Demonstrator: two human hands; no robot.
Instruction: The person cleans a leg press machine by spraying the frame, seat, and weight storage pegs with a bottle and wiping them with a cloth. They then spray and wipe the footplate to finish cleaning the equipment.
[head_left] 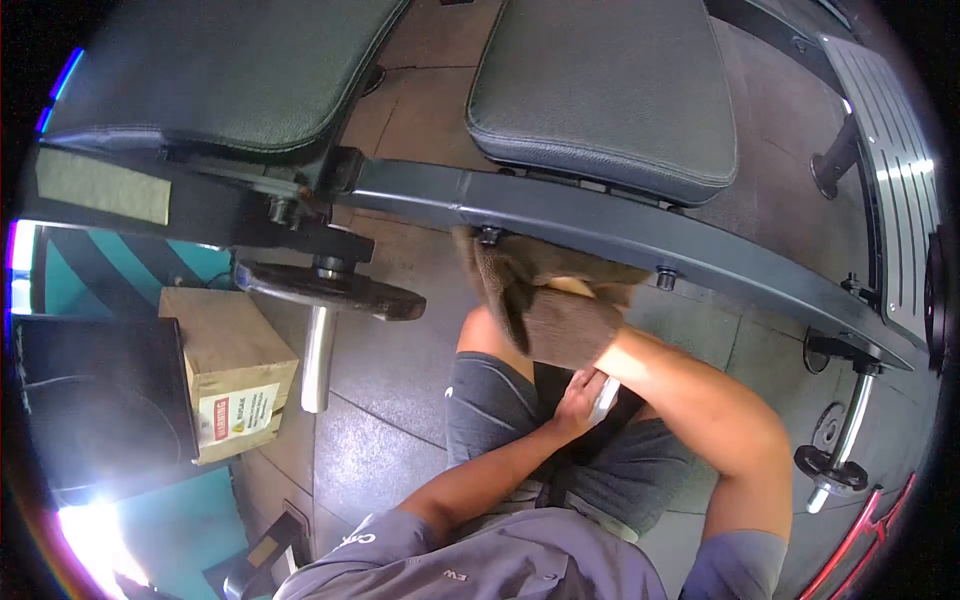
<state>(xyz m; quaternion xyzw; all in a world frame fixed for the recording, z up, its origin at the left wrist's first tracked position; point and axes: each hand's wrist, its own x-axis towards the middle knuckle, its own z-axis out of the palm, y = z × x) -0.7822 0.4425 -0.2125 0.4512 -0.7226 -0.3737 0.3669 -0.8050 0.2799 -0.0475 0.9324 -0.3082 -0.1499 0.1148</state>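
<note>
A brown cloth is bunched around my right hand and lies against the underside of the grey metal beam. Only a strip of that hand shows between the folds; the fingers are hidden. Lower down, close to my right forearm, my left hand is closed around a small white object whose kind I cannot make out. Bolts stick out below the beam near the cloth.
Black padded seats sit above the beam. At left are a weight peg, a cardboard box with a warning label and a black panel. A slotted metal plate and another peg stand at right.
</note>
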